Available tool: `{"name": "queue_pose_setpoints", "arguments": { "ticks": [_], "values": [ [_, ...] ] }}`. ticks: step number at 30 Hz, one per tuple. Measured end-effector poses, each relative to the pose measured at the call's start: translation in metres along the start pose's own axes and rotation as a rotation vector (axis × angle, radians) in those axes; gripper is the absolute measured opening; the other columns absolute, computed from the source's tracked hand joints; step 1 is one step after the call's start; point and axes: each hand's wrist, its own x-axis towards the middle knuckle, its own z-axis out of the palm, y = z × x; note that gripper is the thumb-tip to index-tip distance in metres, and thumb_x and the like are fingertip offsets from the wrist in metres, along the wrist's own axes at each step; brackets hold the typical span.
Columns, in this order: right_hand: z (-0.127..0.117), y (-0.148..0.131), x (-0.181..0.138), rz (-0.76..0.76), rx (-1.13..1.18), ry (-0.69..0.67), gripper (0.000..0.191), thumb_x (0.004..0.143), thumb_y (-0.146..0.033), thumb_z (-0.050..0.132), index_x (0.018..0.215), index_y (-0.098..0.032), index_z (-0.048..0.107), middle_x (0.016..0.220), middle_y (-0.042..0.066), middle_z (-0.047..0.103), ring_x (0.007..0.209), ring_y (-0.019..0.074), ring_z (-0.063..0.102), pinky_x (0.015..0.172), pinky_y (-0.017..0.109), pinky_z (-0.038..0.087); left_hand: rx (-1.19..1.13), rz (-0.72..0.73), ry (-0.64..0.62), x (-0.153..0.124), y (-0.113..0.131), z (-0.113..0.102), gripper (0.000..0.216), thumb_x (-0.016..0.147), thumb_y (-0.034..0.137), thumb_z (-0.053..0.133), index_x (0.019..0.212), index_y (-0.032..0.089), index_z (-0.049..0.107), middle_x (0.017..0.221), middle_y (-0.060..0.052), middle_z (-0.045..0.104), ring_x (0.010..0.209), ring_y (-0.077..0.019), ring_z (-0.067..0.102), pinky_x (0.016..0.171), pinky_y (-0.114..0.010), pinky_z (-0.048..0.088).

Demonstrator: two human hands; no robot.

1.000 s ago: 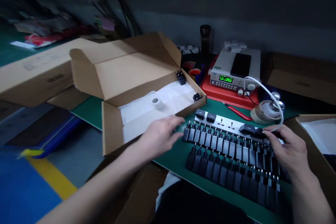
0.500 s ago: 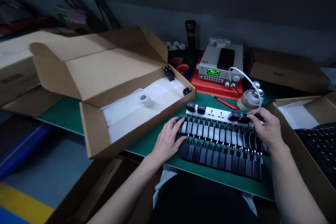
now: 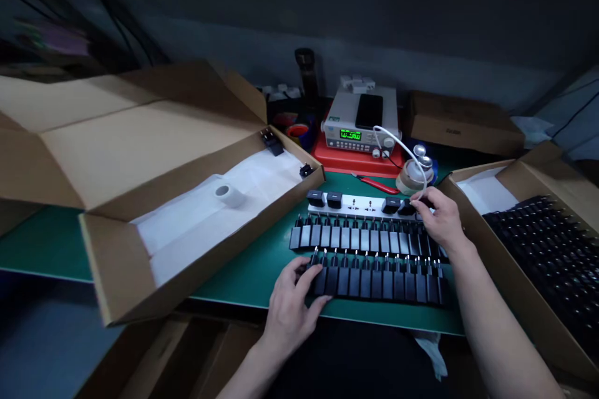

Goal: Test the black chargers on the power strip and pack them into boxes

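Black plug adapters point(image 3: 374, 283), 2 rows; L hand point(image 3: 292, 305) open on row, R hand point(image 3: 442, 218) gripping one in pwr strip point(image 3: 353, 204)

**Electronics Workshop Being Indicated at a Bench**

An electronics workshop is being indicated here. A green mat point(image 3: 243, 283) is being used as the bench surface, and a bench instrument point(image 3: 360, 131) with a lit green display is being kept on a red tray point(image 3: 355, 165). Rows of black plug adapters point(image 3: 369, 283) are being laid out before a power strip point(image 3: 353, 204), with pliers point(image 3: 374, 184) and cardboard cartons point(image 3: 140, 149) being kept close by.
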Motion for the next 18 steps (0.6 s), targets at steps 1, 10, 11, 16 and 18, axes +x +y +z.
{"name": "queue_pose_setpoints", "arguments": {
  "ticks": [1,10,11,16,18],
  "values": [
    [0.0,0.0,0.0,-0.003,0.006,-0.001,0.009,0.097,-0.027,0.06,0.089,-0.023,0.063,0.089,0.002,0.067,0.084,0.0184,0.064,0.077,0.031,0.05,0.002,0.023,-0.009,0.0,-0.001,-0.001,0.043,0.092,0.028,0.065,0.133,0.025,0.055,0.134,-0.017,0.053,0.12,-0.0355,0.06,0.09,-0.052,0.061],
    [0.002,0.011,0.0,-0.051,0.048,-0.016,0.007,0.097,-0.027,0.059,0.092,-0.023,0.063,0.091,0.003,0.067,0.086,0.0197,0.065,0.08,0.033,0.05,-0.118,-0.057,0.047,0.009,-0.007,-0.046,0.028,0.099,0.022,0.056,0.127,0.026,0.059,0.132,-0.011,0.062,0.123,-0.0283,0.063,0.101,-0.047,0.055],
    [0.002,0.012,-0.001,-0.052,0.054,-0.012,0.008,0.097,-0.026,0.059,0.091,-0.023,0.063,0.091,0.003,0.067,0.086,0.0196,0.065,0.08,0.033,0.05,-0.114,-0.035,0.067,0.021,-0.002,-0.052,0.028,0.099,0.021,0.056,0.126,0.025,0.059,0.131,-0.011,0.062,0.122,-0.028,0.063,0.102,-0.047,0.055],
    [0.003,0.012,-0.001,-0.068,0.067,0.0,0.008,0.096,-0.025,0.058,0.09,-0.023,0.062,0.091,0.003,0.067,0.086,0.0197,0.064,0.08,0.033,0.05,0.032,0.29,0.004,0.118,0.028,-0.056,0.031,0.097,0.017,0.057,0.127,0.023,0.059,0.132,-0.012,0.06,0.121,-0.0273,0.059,0.1,-0.046,0.053],
    [0.002,0.011,-0.001,-0.075,0.067,0.003,0.009,0.097,-0.025,0.057,0.09,-0.022,0.062,0.09,0.004,0.066,0.085,0.0198,0.064,0.079,0.033,0.05,0.12,0.386,-0.116,0.158,0.041,-0.046,0.029,0.095,0.015,0.057,0.124,0.02,0.06,0.129,-0.013,0.06,0.119,-0.0281,0.058,0.098,-0.046,0.054]
  ]
}}
